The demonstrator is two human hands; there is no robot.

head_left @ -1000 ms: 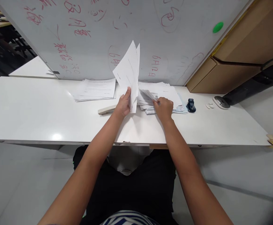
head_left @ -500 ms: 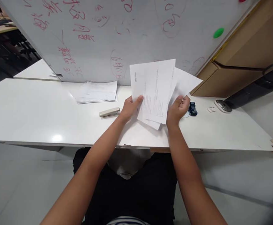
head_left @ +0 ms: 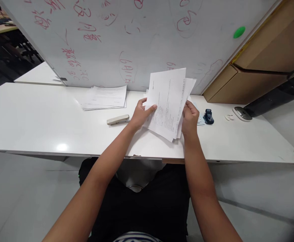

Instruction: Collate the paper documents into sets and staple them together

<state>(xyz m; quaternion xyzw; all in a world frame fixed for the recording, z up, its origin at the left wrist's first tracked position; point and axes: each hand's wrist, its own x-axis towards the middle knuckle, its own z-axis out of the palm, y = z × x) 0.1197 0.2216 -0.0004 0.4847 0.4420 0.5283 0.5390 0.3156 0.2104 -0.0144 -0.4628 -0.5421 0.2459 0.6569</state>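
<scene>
Several printed paper sheets [head_left: 166,104] are held up above the desk, slightly fanned and tilted. My left hand [head_left: 142,114] grips their left edge, thumb on the front and fingers behind. At the right edge, my right hand [head_left: 190,117] is closed on the sheets, its fingertips partly hidden behind them. A beige stapler [head_left: 118,120] lies on the desk just left of my left hand. Behind the held sheets, another pile of papers on the desk is mostly hidden; only its edges show.
A stack of printed papers [head_left: 105,97] lies at the back left of the white desk [head_left: 48,121]. To the right are a dark blue hole-punch-like object [head_left: 208,116], small white earphones [head_left: 229,117] and a mouse [head_left: 242,114]. A whiteboard [head_left: 152,40] and cardboard boxes [head_left: 232,84] stand behind.
My right hand lifted paper from the right-hand pile and brought it to the sheets in my left hand. The sheets turned to face me and now overlap more closely.
</scene>
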